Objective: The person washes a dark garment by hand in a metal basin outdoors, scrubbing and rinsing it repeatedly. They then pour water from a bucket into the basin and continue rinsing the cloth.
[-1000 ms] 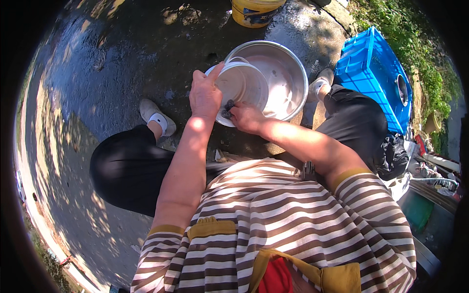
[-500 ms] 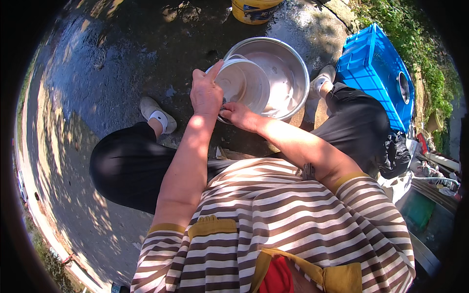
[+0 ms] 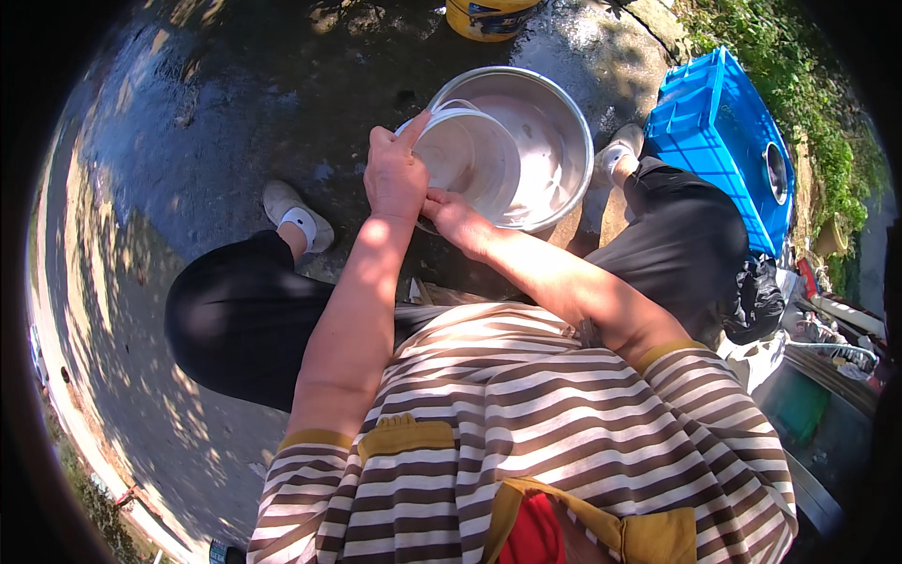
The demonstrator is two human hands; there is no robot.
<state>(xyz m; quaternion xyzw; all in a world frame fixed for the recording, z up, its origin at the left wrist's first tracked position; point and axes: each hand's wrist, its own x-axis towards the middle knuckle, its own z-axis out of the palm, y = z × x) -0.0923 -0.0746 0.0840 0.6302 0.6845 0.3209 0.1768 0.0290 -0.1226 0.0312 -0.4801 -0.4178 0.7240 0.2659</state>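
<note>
A white plastic bucket [image 3: 490, 160] with a thin handle is tilted over the left part of a wide metal basin [image 3: 556, 99]. Its open mouth faces me. My left hand [image 3: 395, 174] grips the bucket's near left side, with the index finger stretched along the rim. Close against that wrist is my right hand [image 3: 453, 218], its fingers curled at the bucket's near outer side. The right fingertips are hidden behind the left hand, so what they hold does not show. Pale, cloudy liquid [image 3: 550, 141] appears to cover the basin's bottom.
A yellow bucket [image 3: 490, 21] stands on the wet ground beyond the basin. To the right is a blue plastic crate [image 3: 700, 141] with a round metal piece [image 3: 775, 174] inside. A black plastic bag [image 3: 754, 301] lies near my right knee. My shoes flank the basin.
My right hand has slid slightly up and left, behind the left wrist. A small dark greyish thing at its fingertips has gone out of sight. The left hand keeps its hold on the bucket.
</note>
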